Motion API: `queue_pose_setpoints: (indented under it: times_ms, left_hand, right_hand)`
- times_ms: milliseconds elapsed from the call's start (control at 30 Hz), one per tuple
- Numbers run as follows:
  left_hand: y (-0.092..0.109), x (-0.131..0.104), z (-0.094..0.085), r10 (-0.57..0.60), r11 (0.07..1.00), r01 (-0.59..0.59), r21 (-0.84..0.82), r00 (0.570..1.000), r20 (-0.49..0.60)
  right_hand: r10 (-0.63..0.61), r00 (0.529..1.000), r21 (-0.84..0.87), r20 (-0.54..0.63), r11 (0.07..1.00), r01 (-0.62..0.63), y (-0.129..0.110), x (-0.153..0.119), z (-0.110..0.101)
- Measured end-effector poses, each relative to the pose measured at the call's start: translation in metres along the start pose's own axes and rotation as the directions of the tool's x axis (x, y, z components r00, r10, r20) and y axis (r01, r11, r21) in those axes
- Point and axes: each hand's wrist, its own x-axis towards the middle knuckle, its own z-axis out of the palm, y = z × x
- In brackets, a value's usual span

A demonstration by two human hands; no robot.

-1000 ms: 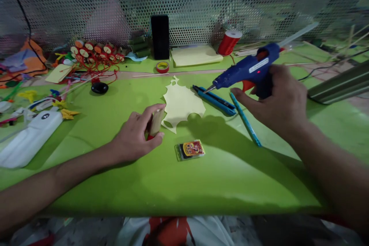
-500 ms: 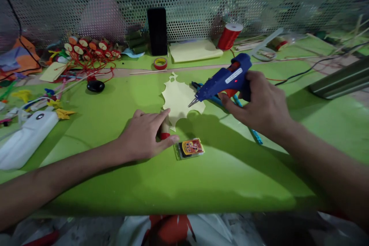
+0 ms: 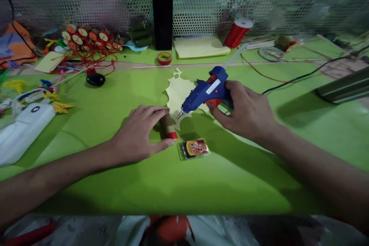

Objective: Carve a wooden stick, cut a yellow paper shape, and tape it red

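My right hand [image 3: 245,111] grips a blue glue gun [image 3: 205,91] with a clear glue stick [image 3: 235,55] poking out of its rear. Its metal nozzle points down and left, close to the tube. Between the thumb and fingers of my left hand [image 3: 141,132] lies a brown tube [image 3: 167,123] with a red band at its near end, held by its two ends. A pale yellow paper cutout [image 3: 178,88] with a scalloped edge lies flat just beyond, partly covered by the glue gun. Near my left thumb sits a small clear packet [image 3: 194,148] with a red and yellow label.
At the back stand a black phone [image 3: 163,24], a red spool [image 3: 238,34], stacked yellow paper [image 3: 201,47] and a tape roll [image 3: 164,58]. Several red-stringed tubes [image 3: 86,36] are heaped left, above a black mouse-like object [image 3: 95,79]. A dark cable [image 3: 300,77] runs right, near a green cylinder [image 3: 346,86].
My right hand has brought the glue gun left and down, its nozzle now nearer the tube. My left fingers have shifted slightly, and more of the tube shows.
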Motion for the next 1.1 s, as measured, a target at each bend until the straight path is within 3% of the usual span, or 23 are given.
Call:
queue_pose_setpoints:
  times_ms: [333,800,1100]
  left_hand:
    - [0.001,-0.005,0.006,0.127,0.986,-0.133,-0.101,0.99,-0.067]
    - [-0.006,-0.004,0.016,0.271,0.962,-0.273,0.012,0.949,-0.162]
    - [-0.006,-0.003,0.014,0.32,0.947,-0.314,0.066,0.934,-0.159]
  right_hand:
    - [-0.186,0.979,-0.006,-0.086,0.982,0.186,0.0,-0.016,0.012]
    - [-0.151,0.987,-0.004,-0.055,0.988,0.151,0.0,-0.018,0.013]
    - [-0.162,0.984,-0.015,-0.069,0.987,0.161,0.002,-0.019,0.016]
